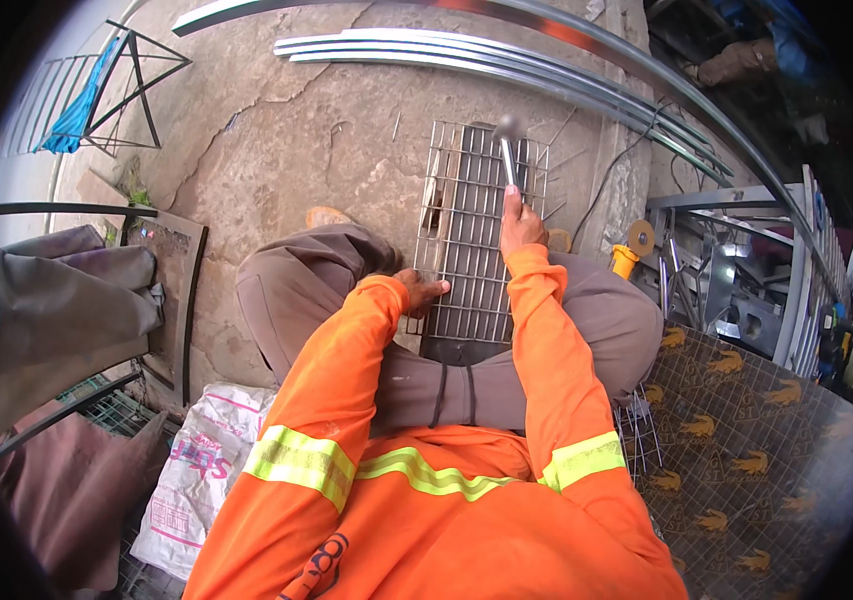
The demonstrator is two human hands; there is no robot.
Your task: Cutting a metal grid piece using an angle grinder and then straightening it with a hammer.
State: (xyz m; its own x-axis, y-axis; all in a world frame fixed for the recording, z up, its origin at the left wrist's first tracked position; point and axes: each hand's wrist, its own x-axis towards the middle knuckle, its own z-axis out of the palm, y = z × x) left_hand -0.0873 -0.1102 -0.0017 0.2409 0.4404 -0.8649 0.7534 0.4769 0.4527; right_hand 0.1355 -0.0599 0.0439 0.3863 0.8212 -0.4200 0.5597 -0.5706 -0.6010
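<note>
A wire mesh panel [476, 190] of welded rods lies between my bent knees, over a flat dark piece [461, 325] and a strip of wood [446, 190]. My left hand [421, 290] is closed on the mesh's left edge, its thumb over the wires. In my right hand [521, 225] is a hammer [508, 160], gripped by its metal handle. The blurred hammer head is above the far right corner of the mesh. Whether it touches the wires I cannot tell.
Long metal bars [426, 48] lie across the concrete floor ahead. A yellow angle grinder [628, 252] is beside my right knee, near a grey metal frame [791, 270]. A printed dark board [746, 460] is at the right. A white sack [201, 480] and draped cloth [56, 290] are at the left.
</note>
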